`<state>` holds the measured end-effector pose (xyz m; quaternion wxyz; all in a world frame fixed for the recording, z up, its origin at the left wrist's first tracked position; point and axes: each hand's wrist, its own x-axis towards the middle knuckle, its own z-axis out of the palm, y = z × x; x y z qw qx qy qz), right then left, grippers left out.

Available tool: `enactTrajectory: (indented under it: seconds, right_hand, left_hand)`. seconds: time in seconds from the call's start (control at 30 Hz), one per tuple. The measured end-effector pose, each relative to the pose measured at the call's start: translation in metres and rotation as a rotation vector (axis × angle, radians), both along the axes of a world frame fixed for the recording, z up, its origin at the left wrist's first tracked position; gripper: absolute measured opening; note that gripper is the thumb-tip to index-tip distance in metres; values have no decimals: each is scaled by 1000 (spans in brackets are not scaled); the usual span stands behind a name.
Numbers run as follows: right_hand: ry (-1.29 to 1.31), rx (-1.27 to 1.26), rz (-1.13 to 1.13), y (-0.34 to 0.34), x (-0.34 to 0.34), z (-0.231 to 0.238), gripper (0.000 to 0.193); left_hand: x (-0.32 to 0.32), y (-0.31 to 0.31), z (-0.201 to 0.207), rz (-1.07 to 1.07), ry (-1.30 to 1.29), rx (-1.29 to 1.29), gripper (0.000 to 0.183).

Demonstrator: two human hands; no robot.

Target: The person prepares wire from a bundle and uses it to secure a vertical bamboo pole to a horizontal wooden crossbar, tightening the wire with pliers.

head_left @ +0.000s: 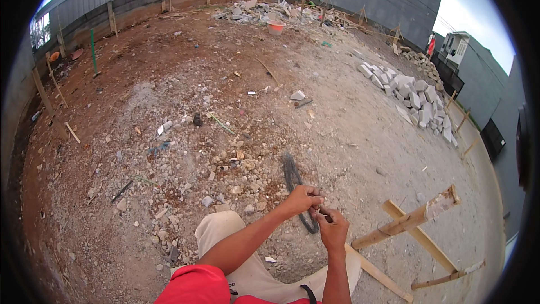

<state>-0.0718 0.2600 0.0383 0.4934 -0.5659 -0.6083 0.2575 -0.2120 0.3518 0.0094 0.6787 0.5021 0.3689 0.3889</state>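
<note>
My left hand (305, 199) and my right hand (332, 226) are close together in front of my knees, fingertips almost touching. Both are closed in a pinch on thin wire, of which only a faint strand shows above the fingers. A long looped coil of dark wire (291, 171) lies just beyond and beneath them, partly covered by my left hand and wrist. I cannot tell whether the pinched strand joins the coil.
To my right stands a frame of wooden poles (408, 222) and slats. Grey blocks (419, 98) lie heaped at the far right. Stony rubble (236, 163) covers the ground ahead. An orange-and-white tub (275, 27) sits before a debris pile (253, 11); a green stake (93, 50) rises far left.
</note>
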Motion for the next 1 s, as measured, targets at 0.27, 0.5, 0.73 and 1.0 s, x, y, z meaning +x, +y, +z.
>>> enactTrajectory:
  seconds: [0.27, 0.5, 0.73, 1.0]
  right_hand:
    - [-8, 29, -3, 8, 13, -23, 18]
    - [-165, 130, 121, 4, 11, -9, 21]
    - [-242, 182, 129, 10, 18, -14, 16]
    - [-358, 213, 92, 4, 6, -8, 17]
  left_hand:
    - [1, -1, 5, -35, -43, -74, 22]
    - [-6, 3, 1, -26, -27, -57, 16]
    - [-4, 1, 3, -88, -74, -95, 18]
    - [-3, 6, -9, -56, 15, -95, 16]
